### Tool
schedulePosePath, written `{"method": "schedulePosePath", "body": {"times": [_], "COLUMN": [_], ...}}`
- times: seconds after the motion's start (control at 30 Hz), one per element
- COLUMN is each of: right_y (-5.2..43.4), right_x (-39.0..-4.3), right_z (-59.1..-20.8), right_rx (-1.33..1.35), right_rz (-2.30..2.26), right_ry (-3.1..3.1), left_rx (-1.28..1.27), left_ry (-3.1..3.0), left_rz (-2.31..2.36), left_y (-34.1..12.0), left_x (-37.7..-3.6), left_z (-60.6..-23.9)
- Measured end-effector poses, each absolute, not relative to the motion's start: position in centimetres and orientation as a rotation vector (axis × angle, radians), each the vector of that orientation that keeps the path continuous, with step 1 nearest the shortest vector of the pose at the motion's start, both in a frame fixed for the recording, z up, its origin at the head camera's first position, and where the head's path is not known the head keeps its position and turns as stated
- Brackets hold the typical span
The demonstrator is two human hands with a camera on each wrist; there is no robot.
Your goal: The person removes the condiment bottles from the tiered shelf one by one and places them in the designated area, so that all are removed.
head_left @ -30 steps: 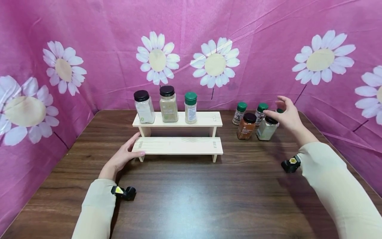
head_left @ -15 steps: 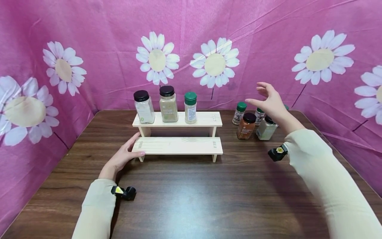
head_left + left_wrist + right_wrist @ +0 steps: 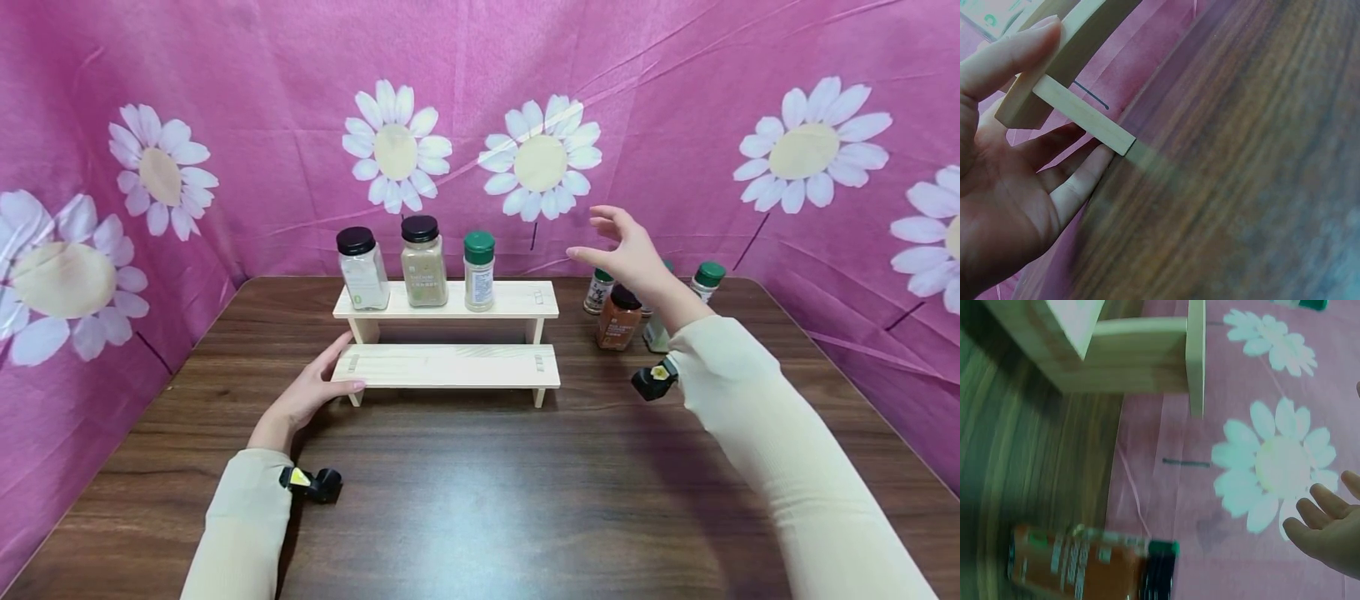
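Observation:
My left hand [image 3: 310, 393] grips the left end of a two-tier wooden shelf rack [image 3: 450, 367]. In the left wrist view its thumb [image 3: 1025, 50] lies over the lower board, and the other fingers reach around the leg. On the upper tier stand a black-lidded jar of white contents [image 3: 364, 279], a black-lidded jar of tan powder [image 3: 424, 271] and a green-capped spice bottle [image 3: 479, 275]. My right hand [image 3: 630, 258] hovers with nothing in it, fingers spread and loosely bent. It is above a jar of red-orange powder [image 3: 618, 323], right of the rack.
Near the red-orange jar stand a green-capped bottle [image 3: 597, 293], another green-capped bottle [image 3: 707, 279] and a pale jar [image 3: 656, 335] partly hidden by the right arm. A pink cloth [image 3: 465, 50] with white flowers hangs behind the brown wooden table [image 3: 420, 500].
My right hand has moved left, away from the pale jar and over the red-orange one, rising a little. The left hand, the rack and the jars have stayed put.

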State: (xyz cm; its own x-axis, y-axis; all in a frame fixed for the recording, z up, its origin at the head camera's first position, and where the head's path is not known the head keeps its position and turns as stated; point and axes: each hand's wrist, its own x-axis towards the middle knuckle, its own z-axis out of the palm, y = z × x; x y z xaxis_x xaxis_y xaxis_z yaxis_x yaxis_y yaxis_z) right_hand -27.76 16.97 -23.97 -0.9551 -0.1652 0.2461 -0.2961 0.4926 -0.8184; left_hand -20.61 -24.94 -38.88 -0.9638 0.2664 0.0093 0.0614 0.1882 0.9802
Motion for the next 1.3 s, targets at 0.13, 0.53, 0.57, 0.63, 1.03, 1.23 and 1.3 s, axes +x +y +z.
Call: {"method": "schedulePosePath", "body": {"times": [0.13, 0.53, 0.57, 0.63, 1.03, 1.23, 1.3], "right_y": [15.3, 11.7, 11.4, 10.9, 8.0, 6.6, 6.2], "right_x": [-27.8, -27.6, -27.6, -27.5, -27.4, -27.3, -27.4], "right_z": [-24.3, -26.5, -26.6, -26.8, -28.4, -29.1, -29.2], "right_rx": [0.454, 0.604, 0.615, 0.637, 0.700, 0.649, 0.622], "right_rz": [1.505, 1.641, 1.658, 1.682, 1.793, 1.858, 1.837], "right_ry": [-2.587, -2.559, -2.552, -2.536, -2.423, -2.337, -2.321], "left_rx": [0.318, 0.332, 0.328, 0.325, 0.324, 0.322, 0.320], "left_ry": [2.288, 2.263, 2.266, 2.270, 2.260, 2.263, 2.265], "left_rz": [1.881, 1.914, 1.911, 1.906, 1.914, 1.912, 1.910], "left_y": [-25.0, -24.8, -24.8, -24.9, -24.9, -24.9, -24.9], "left_x": [-20.6, -20.6, -20.6, -20.6, -20.6, -20.6, -20.6], "left_z": [-38.9, -38.8, -38.8, -38.8, -38.9, -38.9, -38.8]}}
